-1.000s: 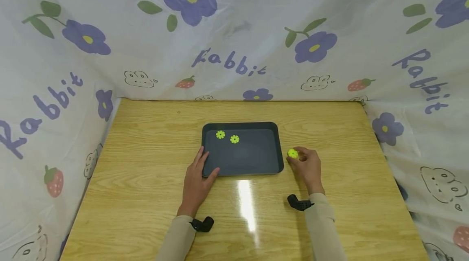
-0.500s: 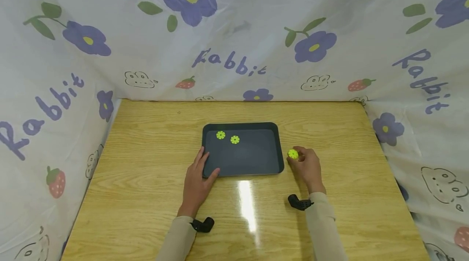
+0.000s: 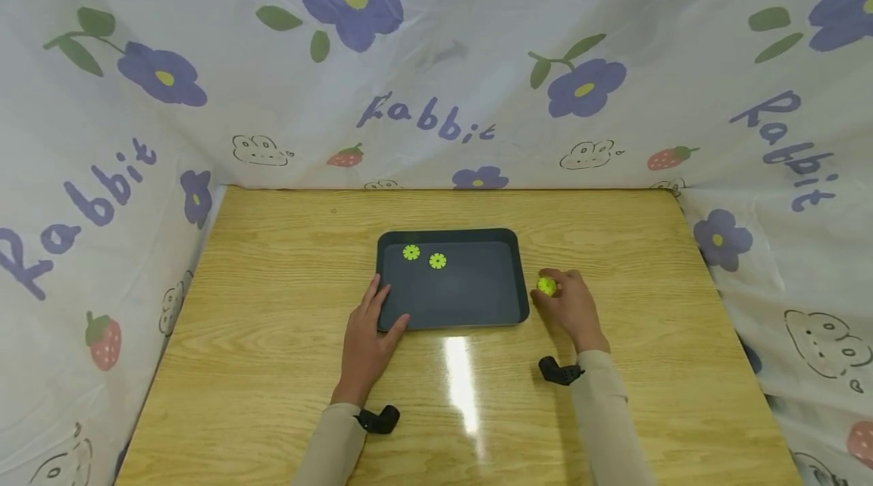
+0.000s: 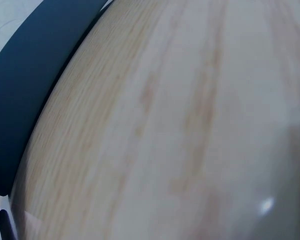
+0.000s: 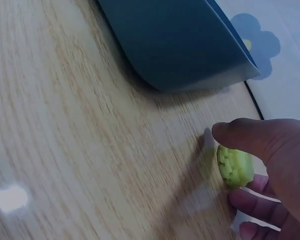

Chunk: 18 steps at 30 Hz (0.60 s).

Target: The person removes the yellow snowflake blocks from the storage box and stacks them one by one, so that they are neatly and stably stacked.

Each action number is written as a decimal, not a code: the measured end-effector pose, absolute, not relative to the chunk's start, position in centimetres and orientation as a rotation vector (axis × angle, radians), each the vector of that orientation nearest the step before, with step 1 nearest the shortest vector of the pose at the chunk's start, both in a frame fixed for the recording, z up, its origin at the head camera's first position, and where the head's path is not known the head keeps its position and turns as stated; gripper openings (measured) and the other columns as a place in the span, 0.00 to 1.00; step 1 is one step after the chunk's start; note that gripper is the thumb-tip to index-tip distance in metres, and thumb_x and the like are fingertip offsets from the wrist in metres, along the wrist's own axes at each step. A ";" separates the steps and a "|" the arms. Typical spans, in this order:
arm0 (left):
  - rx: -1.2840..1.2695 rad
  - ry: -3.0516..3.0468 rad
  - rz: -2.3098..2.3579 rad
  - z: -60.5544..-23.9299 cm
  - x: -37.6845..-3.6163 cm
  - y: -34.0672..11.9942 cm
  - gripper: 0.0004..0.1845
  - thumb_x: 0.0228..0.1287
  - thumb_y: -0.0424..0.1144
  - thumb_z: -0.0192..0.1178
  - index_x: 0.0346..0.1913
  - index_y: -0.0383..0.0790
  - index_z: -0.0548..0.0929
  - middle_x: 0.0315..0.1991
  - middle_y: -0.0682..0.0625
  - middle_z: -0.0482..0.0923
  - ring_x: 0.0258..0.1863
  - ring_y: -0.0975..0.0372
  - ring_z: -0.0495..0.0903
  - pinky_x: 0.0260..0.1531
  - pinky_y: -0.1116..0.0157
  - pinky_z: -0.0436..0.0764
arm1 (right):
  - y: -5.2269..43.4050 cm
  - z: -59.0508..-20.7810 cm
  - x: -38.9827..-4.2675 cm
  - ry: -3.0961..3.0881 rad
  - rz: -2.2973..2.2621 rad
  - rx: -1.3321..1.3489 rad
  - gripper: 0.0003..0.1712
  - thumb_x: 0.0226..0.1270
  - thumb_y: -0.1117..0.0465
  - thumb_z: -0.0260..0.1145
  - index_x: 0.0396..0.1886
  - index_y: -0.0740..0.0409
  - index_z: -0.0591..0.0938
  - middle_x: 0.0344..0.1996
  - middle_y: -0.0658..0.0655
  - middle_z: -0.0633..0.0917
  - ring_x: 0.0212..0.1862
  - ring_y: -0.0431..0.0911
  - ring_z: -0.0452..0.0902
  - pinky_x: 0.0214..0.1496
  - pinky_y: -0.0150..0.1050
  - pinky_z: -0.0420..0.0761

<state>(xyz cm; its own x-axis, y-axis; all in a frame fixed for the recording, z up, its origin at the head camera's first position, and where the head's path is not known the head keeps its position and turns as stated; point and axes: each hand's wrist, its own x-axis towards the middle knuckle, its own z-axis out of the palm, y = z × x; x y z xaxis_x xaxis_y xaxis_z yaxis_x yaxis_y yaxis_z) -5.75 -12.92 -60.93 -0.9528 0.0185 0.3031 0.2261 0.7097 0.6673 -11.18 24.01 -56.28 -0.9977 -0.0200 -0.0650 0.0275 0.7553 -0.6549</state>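
Observation:
My right hand (image 3: 571, 305) is just beyond the right side of the dark blue-grey tray (image 3: 460, 293). Between thumb and fingers it pinches a stack of yellow-green notched discs (image 3: 546, 286). From the right wrist view, the stack (image 5: 235, 166) lies on its side in the grip, low over the table, layers showing. My left hand (image 3: 364, 346) rests on the tray's near left corner, fingers extended along the left rim and thumb at the front rim. Inside the tray, toward the back left, lie two flat yellow-green notched discs, a left one (image 3: 411, 252) and a right one (image 3: 438, 261).
The wooden table (image 3: 286, 266) extends around the tray on all sides. A white cloth (image 3: 423, 152) printed with flowers hangs behind the table and along both sides. Each wrist carries a small black camera, one on the left (image 3: 379, 419) and another on the right (image 3: 559, 371).
The right hand has shifted and turned slightly, still holding the stack of discs beside the tray. The left hand, the tray and the two discs inside stay put.

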 end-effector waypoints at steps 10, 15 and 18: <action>-0.192 -2.644 -1.088 -60.8 -5.8 -13.0 0.35 0.65 0.57 0.60 0.71 0.45 0.68 0.76 0.57 0.51 0.66 0.49 0.66 0.59 0.47 0.69 | 23.7 -55.9 -11.7 2.858 -1.032 -0.051 0.19 0.64 0.62 0.69 0.54 0.63 0.82 0.46 0.67 0.74 0.39 0.54 0.75 0.44 0.51 0.78; -0.189 -2.649 -1.088 -60.9 -5.8 -13.0 0.35 0.65 0.57 0.60 0.71 0.45 0.68 0.76 0.57 0.50 0.66 0.49 0.65 0.60 0.47 0.69 | 23.8 -56.0 -11.7 2.860 -1.018 -0.061 0.17 0.64 0.62 0.69 0.51 0.63 0.83 0.43 0.67 0.75 0.37 0.53 0.73 0.42 0.50 0.77; -0.186 -2.657 -1.091 -61.0 -5.8 -13.0 0.35 0.66 0.58 0.60 0.71 0.44 0.68 0.76 0.58 0.50 0.67 0.50 0.65 0.60 0.47 0.68 | 23.9 -56.1 -11.7 2.856 -1.011 -0.062 0.17 0.63 0.62 0.70 0.50 0.63 0.83 0.43 0.67 0.75 0.38 0.54 0.73 0.42 0.50 0.78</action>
<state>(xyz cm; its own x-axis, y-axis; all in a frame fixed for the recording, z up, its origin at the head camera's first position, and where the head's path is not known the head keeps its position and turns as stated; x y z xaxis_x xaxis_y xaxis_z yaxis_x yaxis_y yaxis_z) -5.79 -12.96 -60.97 -0.9573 0.0188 0.2886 0.2162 0.7093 0.6710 -11.72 23.89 -56.06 -0.9930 -0.0753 -0.0909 -0.0014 0.7773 -0.6291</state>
